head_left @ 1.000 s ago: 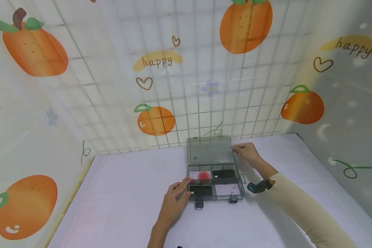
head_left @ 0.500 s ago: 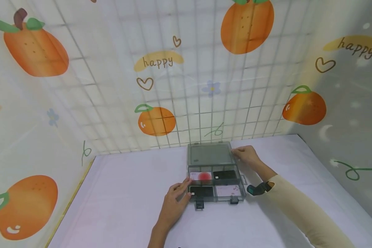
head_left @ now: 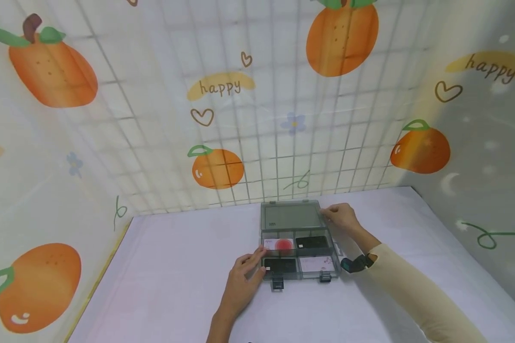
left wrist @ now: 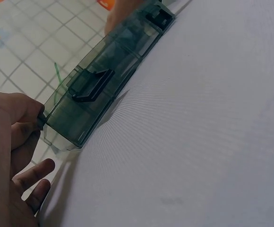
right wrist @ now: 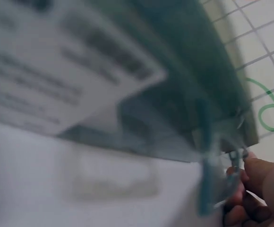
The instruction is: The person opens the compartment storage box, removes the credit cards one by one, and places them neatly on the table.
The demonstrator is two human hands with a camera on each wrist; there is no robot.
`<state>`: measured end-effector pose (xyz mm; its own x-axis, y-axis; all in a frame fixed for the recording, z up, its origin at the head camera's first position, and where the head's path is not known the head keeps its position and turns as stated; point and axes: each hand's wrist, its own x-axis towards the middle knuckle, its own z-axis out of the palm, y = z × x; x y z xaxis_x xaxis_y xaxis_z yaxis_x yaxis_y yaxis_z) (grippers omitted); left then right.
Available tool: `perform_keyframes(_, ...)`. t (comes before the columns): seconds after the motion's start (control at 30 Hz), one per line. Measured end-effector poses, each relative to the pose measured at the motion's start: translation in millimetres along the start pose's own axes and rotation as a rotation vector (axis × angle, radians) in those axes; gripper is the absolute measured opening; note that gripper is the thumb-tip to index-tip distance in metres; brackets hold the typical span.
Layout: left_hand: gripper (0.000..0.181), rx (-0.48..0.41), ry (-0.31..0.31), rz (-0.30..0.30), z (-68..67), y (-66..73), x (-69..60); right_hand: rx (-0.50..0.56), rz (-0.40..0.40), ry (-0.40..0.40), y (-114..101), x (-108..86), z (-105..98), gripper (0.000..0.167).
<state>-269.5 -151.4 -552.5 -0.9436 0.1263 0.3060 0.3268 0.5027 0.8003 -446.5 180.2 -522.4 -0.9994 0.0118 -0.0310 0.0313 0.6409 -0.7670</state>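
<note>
A clear grey-green plastic card box (head_left: 301,275) lies on the table with its hinged lid (head_left: 292,216) swung back towards the wall. Each of its compartments shows a card: a white card with a red circle (head_left: 283,244), a black card (head_left: 311,242), another black card (head_left: 281,265) and a pale card with a pink pattern (head_left: 317,263). My right hand (head_left: 342,215) pinches the lid's right edge. Against the box's left side rests my left hand (head_left: 240,285), thumb and extended fingers touching it. In the left wrist view, the latch (left wrist: 90,86) hangs on the front wall.
White cloth covers the table (head_left: 176,281). A curtain (head_left: 257,119) printed with oranges hangs behind and at both sides. On the box's right side is a small loop handle (head_left: 338,248). A printed label (right wrist: 80,71) shows blurred in the right wrist view.
The lid's far edge has tipped further back and down, and my right hand has sunk slightly with it. My left hand stays against the box's left side.
</note>
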Motion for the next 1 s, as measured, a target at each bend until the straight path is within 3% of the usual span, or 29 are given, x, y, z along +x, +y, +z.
perform_keyframes(0.23,0.043,0.024,0.012,0.038,1.9,-2.1,-1.8,0.025,-0.003,-0.078,-1.9,-21.1,-14.1,0.042)
perform_keyframes(0.43,0.042,0.028,-0.004,0.038,0.5,-3.6,-1.2,0.038,-0.108,-0.040,-16.8,-47.4,-34.4,0.036)
perform_keyframes(0.57,0.043,0.031,0.003,0.038,0.3,-3.3,-0.6,0.055,-0.135,-0.049,-34.3,-69.1,-41.0,0.033)
perform_keyframes(0.83,0.043,0.014,-0.013,-0.020,0.4,-3.2,1.0,0.081,-0.177,-0.173,-56.0,-100.3,-39.1,0.030)
perform_keyframes(1.0,0.043,0.034,0.012,0.015,1.5,-4.4,0.0,0.104,-0.182,-0.226,-61.9,-117.2,-29.7,0.028)
